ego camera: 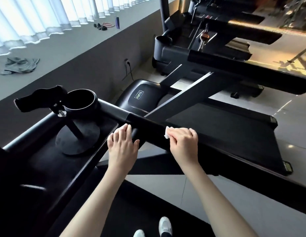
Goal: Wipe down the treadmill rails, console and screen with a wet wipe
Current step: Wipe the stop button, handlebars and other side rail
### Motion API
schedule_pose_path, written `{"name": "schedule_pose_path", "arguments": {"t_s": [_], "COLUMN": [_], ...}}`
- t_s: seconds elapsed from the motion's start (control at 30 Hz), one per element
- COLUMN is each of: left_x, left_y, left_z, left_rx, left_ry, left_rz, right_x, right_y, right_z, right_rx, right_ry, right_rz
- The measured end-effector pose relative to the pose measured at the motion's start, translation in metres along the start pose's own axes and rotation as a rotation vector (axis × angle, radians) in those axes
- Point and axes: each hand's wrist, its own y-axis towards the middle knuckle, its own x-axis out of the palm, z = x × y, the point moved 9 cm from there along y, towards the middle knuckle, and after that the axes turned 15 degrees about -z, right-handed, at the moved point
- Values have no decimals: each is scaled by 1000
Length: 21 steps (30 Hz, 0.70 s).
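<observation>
While rail gets wiped: right hand curls round wipe, pressing it down.
Left hand: flat on second wipe, likely steadying.

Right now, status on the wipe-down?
Left hand presses wipe on rail. Right hand grips second wipe, same rail. Black stand sits in console tray, apart from both hands.

Both bare forearms reach forward from the bottom edge, roughly parallel, palms down. Left hand lies flat, fingers near straight and together, thumb spread toward the right. Right hand has knuckles up and fingers curled, gripping a wet wipe that pokes out at its left side.
</observation>
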Motion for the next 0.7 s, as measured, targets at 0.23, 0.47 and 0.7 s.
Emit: {"name": "schedule_pose_path", "arguments": {"t_s": [0.23,0.47,0.7], "left_x": [0,6,11], "left_y": [21,23,22], "left_z": [40,41,43], "left_rx": [234,241,206], "left_ry": [-39,-20,-1], "left_rz": [4,35,-1], "right_x": [1,-12,-1], "right_y": [13,-11,17], "right_z": [-11,12,-8], "right_rx": [29,62,18], "right_ry": [38,-38,17], "right_rz": [47,29,27]}}
